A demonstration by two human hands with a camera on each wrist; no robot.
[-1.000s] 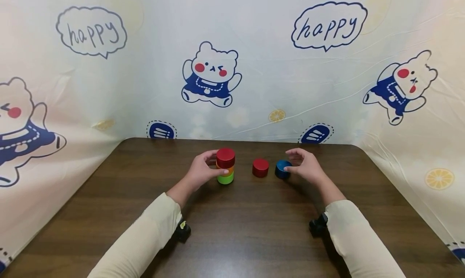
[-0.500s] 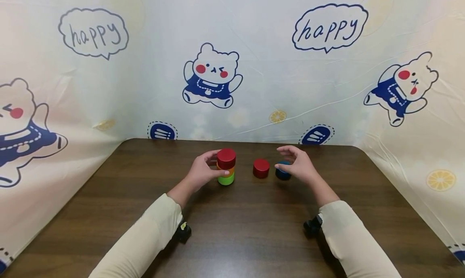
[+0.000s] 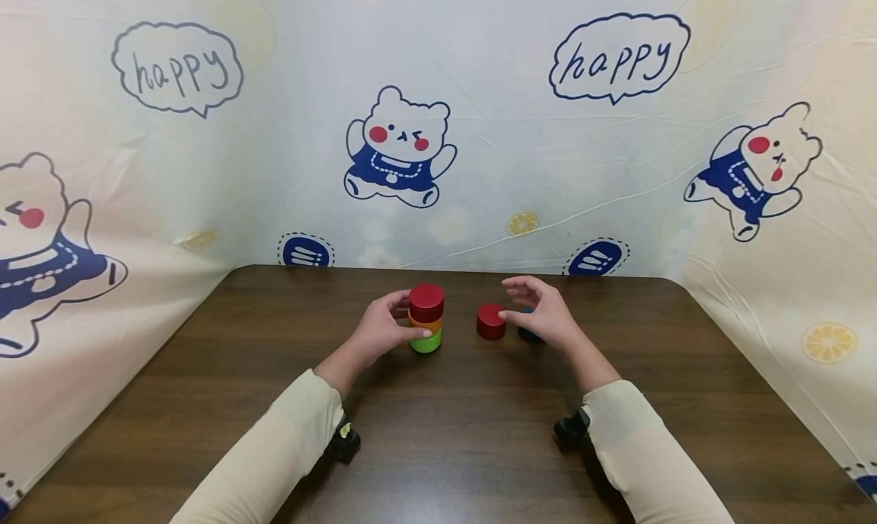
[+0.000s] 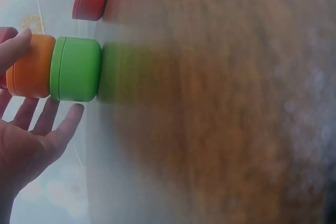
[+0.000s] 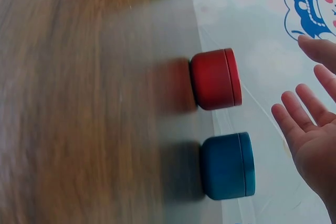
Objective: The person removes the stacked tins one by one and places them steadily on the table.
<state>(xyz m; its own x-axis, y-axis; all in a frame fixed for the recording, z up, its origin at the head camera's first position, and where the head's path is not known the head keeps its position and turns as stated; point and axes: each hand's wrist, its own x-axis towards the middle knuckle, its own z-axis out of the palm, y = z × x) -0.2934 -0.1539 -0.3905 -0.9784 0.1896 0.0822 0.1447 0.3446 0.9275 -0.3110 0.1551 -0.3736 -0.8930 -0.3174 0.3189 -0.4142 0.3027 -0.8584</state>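
Note:
A stack of small round lidded tins stands on the table: a green tin (image 4: pixel 76 70) at the bottom, an orange tin (image 4: pixel 35 66) in the middle and a red tin (image 3: pixel 426 301) on top. My left hand (image 3: pixel 379 329) holds the stack from the left, thumb in front at the orange tin and fingers behind. To the right of the stack sits another red tin (image 5: pixel 216 79), and beyond it a blue tin (image 5: pixel 228 166). My right hand (image 3: pixel 541 315) hovers above these two, fingers spread and nothing in them. In the head view it mostly hides the blue tin.
The brown wooden table (image 3: pixel 438 432) reaches back to a patterned cloth backdrop (image 3: pixel 479 151) with cartoon bears. Both forearms wear pale sleeves with dark wrist cameras, one a black device (image 3: pixel 572 430) by the right cuff.
My right hand has moved left, off the blue tin and toward the separate red tin. The left hand and the stack stay in place.

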